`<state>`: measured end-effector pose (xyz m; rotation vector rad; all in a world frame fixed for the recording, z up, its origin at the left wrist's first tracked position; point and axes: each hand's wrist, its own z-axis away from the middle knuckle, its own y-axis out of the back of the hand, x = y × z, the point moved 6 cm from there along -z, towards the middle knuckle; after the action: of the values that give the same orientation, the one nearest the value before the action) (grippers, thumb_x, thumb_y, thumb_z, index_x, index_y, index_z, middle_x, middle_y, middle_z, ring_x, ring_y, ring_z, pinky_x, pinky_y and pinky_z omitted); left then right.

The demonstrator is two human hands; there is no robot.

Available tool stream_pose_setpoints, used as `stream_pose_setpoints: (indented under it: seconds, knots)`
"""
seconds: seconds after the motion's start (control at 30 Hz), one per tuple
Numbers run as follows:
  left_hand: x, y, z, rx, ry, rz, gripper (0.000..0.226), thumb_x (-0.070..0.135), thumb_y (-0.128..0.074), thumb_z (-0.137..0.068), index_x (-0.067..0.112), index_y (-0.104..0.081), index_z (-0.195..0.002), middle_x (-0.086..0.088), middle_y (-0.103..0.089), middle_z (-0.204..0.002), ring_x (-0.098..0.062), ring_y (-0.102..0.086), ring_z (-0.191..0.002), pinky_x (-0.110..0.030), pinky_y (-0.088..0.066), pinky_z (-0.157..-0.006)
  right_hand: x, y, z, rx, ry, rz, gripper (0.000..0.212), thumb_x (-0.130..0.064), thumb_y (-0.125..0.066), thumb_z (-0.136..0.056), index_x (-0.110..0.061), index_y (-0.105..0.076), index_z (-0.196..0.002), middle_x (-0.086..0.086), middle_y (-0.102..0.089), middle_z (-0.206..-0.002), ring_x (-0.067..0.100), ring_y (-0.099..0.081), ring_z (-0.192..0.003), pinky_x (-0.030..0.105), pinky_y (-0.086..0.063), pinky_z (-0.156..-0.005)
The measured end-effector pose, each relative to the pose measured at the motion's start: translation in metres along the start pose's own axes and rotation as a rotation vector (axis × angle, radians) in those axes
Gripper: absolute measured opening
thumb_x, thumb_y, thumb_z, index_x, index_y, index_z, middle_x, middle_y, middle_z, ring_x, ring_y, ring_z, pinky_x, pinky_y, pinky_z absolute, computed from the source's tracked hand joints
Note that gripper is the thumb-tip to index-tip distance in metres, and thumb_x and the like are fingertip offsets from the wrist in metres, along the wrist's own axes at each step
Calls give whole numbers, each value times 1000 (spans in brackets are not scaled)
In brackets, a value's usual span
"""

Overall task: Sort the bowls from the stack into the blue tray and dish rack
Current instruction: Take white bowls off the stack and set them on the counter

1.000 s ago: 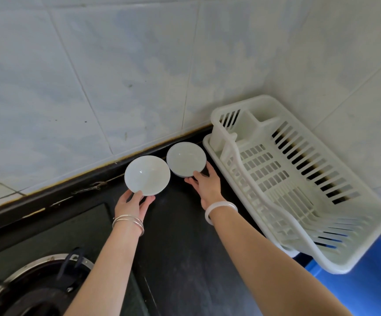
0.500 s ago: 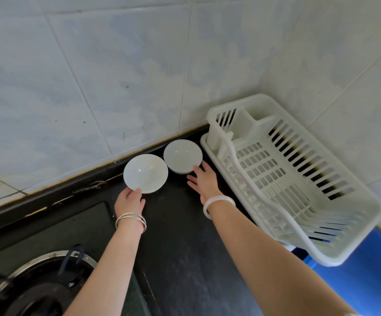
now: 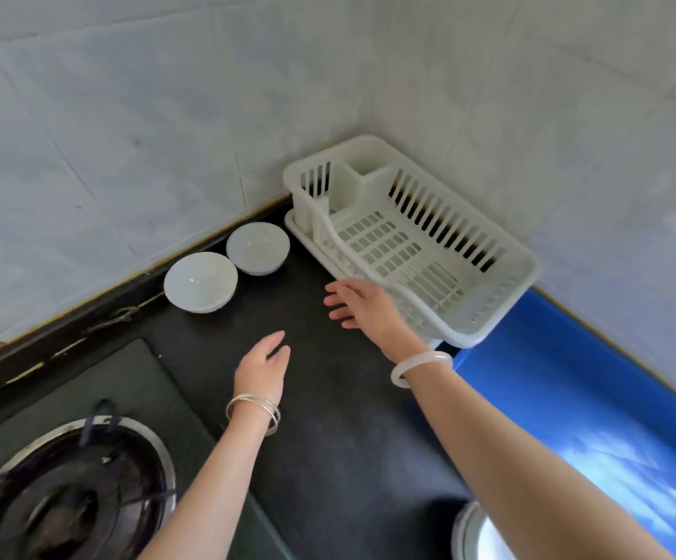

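Note:
Two white bowls stand side by side on the dark counter near the tiled wall: a left bowl (image 3: 200, 281) and a right bowl (image 3: 257, 248). The white dish rack (image 3: 502, 252) sits in the corner and holds nothing. A blue tray (image 3: 570, 381) lies to the right, partly under the rack's near end. My left hand (image 3: 264, 367) hovers over the counter below the bowls, fingers relaxed, holding nothing. My right hand (image 3: 362, 303) hangs in front of the rack's near edge, fingers spread, holding nothing.
A gas burner (image 3: 65, 491) fills the lower left. A white rounded object (image 3: 474, 533) shows at the bottom edge under my right forearm. Tiled walls close the back and right sides. Dark counter (image 3: 328, 438) stretches between the burner and the tray.
Both hands let go of the bowls and drew back toward me. The left bowl, tilted in my left hand before, now sits on the counter. The view pulled back.

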<state>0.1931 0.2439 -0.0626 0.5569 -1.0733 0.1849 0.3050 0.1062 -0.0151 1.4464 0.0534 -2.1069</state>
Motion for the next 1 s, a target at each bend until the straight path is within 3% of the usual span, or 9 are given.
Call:
stream_pose_setpoints:
  seconds: [0.1, 0.2, 0.33, 0.4, 0.53, 0.67, 0.83, 1.0]
  knots:
    - [14, -48, 46, -191, -74, -70, 29, 14, -52, -91, 16, -62, -118, 2, -64, -122, 1, -53, -96, -5, -35, -81, 18, 49, 56, 111, 10, 30, 23, -19, -41, -98, -29, -61, -92, -8, -67, -87, 6, -61, -72, 17, -46, -63]
    - [18, -94, 94, -362, -132, -161, 26, 18, -53, -91, 19, -64, -114, 4, -66, -116, 0, -55, -94, -1, -34, -76, 48, 93, 116, 242, -13, 114, 23, -20, -45, -95, -34, -62, -86, -13, -67, -79, 6, -60, -69, 17, -45, -61]
    - [12, -141, 155, -561, -190, -302, 27, 21, -52, -91, 24, -63, -116, 6, -65, -118, -1, -57, -93, -10, -39, -81, 106, 131, 190, 398, -103, 246, 20, -19, -48, -93, -30, -65, -92, -10, -67, -81, 3, -58, -66, 7, -39, -55]
    - [7, -157, 179, -622, -228, -392, 30, 23, -53, -91, 25, -60, -120, 6, -64, -121, -6, -59, -98, -15, -41, -85, 136, 142, 224, 499, -185, 376, 22, -21, -48, -93, -27, -67, -101, -7, -69, -93, 10, -62, -80, 16, -40, -64]
    - [0, -174, 207, -644, -265, -502, 30, 22, -55, -89, 26, -60, -118, 8, -65, -114, -8, -58, -91, -21, -45, -83, 181, 145, 274, 597, -271, 528, 23, -20, -56, -90, -19, -65, -111, 1, -64, -111, 24, -60, -100, 28, -41, -76]
    - [-6, -176, 215, -567, -251, -534, 34, 12, -55, -87, 27, -59, -117, 6, -61, -115, -13, -59, -98, -29, -51, -87, 207, 138, 298, 607, -385, 542, 17, -27, -60, -87, -18, -60, -102, 1, -62, -102, 24, -59, -96, 27, -32, -67]
    - [-11, -178, 218, -556, -248, -529, 36, 10, -55, -87, 27, -57, -118, 4, -59, -116, -14, -58, -99, -28, -52, -84, 208, 134, 301, 649, -389, 601, 13, -25, -58, -89, -14, -53, -93, 3, -64, -95, 23, -51, -77, 28, -29, -62]
    - [-16, -177, 217, -556, -229, -483, 33, 13, -57, -87, 24, -59, -117, 2, -62, -115, -10, -59, -93, -22, -46, -77, 206, 134, 292, 616, -404, 673, 9, -14, -48, -93, -8, -50, -98, 10, -65, -96, 31, -60, -86, 30, -34, -61]
